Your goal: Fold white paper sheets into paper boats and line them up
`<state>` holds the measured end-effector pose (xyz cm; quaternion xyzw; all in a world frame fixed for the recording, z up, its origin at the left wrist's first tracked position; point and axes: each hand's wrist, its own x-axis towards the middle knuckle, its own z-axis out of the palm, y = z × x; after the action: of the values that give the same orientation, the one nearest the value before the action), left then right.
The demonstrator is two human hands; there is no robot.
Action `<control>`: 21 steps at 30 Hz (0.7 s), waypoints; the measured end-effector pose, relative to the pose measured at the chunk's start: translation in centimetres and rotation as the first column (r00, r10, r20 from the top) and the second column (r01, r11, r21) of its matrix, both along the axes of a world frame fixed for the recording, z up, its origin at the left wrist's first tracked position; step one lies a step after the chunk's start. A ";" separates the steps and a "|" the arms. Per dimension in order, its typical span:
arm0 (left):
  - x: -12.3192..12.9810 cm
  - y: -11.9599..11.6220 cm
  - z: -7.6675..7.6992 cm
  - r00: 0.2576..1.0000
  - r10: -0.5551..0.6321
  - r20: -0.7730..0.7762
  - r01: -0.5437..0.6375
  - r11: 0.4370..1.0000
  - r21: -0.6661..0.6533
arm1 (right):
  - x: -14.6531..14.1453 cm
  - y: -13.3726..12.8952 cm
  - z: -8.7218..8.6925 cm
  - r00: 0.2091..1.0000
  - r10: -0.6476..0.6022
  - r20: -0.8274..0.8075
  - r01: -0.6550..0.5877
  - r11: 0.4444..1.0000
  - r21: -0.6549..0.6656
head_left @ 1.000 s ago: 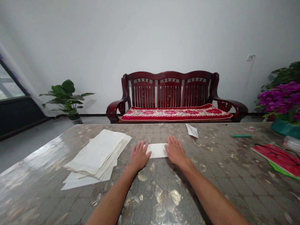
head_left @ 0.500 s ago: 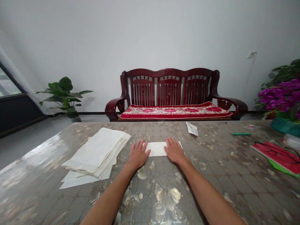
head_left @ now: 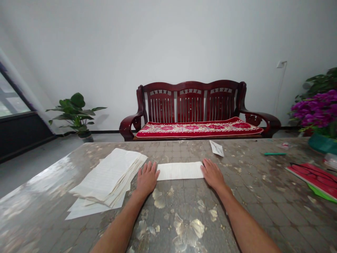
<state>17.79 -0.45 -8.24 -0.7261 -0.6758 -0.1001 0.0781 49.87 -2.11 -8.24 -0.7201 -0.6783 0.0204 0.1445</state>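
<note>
A long, narrow strip of folded paper [head_left: 180, 170] lies flat across the middle of the table, faint lines showing on it. My left hand [head_left: 147, 176] rests palm down at its left end, fingers stretched forward and the thumb at the paper's edge. At the opposite end, my right hand [head_left: 212, 173] lies flat in the same way, its thumb side touching the paper. Neither hand grips anything. Left of my left hand is a stack of lined paper sheets [head_left: 107, 175], loosely piled. A small folded white paper piece [head_left: 217, 148] sits beyond my right hand.
The table [head_left: 237, 218] has a glossy flower-patterned cover. On its right are a green pen [head_left: 275, 154], a red notebook [head_left: 310, 175] with eyeglasses on it, and purple flowers [head_left: 316, 109] in a teal pot. A wooden bench [head_left: 191, 102] stands behind; a potted plant [head_left: 76, 112] is at left.
Both hands have slid outward, the left to the left and the right to the right, uncovering more of the paper strip. The view has tilted up slightly.
</note>
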 end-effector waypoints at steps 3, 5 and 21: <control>0.6 0.5 -0.2 0.996 -0.008 0.093 0.004 0.999 0.051 | 0.2 0.2 0.0 0.998 -0.016 -0.067 0.017 1.000 0.016; 1.7 0.5 -0.2 0.983 -0.130 0.127 0.118 0.989 0.092 | 0.4 0.2 0.1 0.994 0.000 -0.112 0.005 0.999 0.039; 6.4 0.9 3.4 0.894 -0.445 -0.041 0.447 0.892 0.069 | 0.4 -0.1 0.9 0.906 0.221 -0.362 -0.070 0.920 0.385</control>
<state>24.17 0.41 -4.86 -0.8593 -0.4858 -0.1327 0.0889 50.26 -2.26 -7.34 -0.6079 -0.6791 0.0516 0.4081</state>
